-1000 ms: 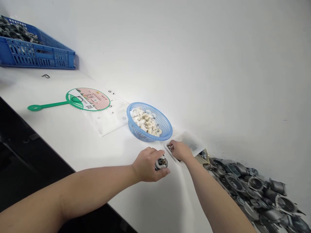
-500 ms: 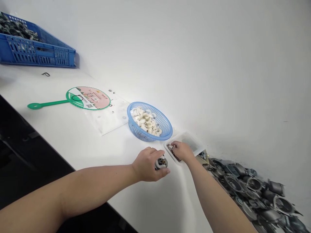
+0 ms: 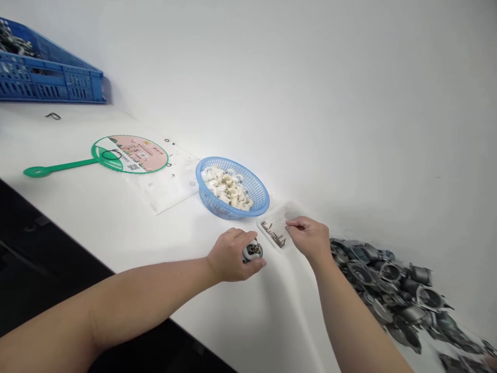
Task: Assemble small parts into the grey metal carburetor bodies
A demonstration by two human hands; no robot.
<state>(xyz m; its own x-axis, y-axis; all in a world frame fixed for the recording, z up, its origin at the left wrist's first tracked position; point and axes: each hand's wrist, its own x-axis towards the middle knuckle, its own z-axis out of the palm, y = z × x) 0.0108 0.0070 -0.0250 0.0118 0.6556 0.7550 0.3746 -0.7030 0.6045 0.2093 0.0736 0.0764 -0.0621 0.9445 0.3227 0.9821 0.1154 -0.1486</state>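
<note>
My left hand (image 3: 233,255) is wrapped around a small round grey-and-white part (image 3: 253,250) with dark and brass-coloured metal showing in its open end. It is held just above the white table. My right hand (image 3: 308,237) is over the right side of a translucent plastic tray (image 3: 280,213), its thumb and forefinger pinched together. Whatever sits between those fingertips is too small to make out. Thin metal pins or screws (image 3: 273,236) lie in the tray's near left part. Just behind stands a blue mesh basket (image 3: 263,199) of white ring-shaped pieces (image 3: 227,187).
A green-handled round fan (image 3: 135,154) lies on the table (image 3: 155,235) at left, over a clear plastic sheet. A blue crate (image 3: 73,83) of dark parts stands at the far left. Dark metal housings (image 3: 388,285) are piled at right. A wall runs behind.
My right hand has lifted out of the pins and moved right, fingertips pinched. My left hand keeps its hold on the round part. The whole view has shifted slightly.
</note>
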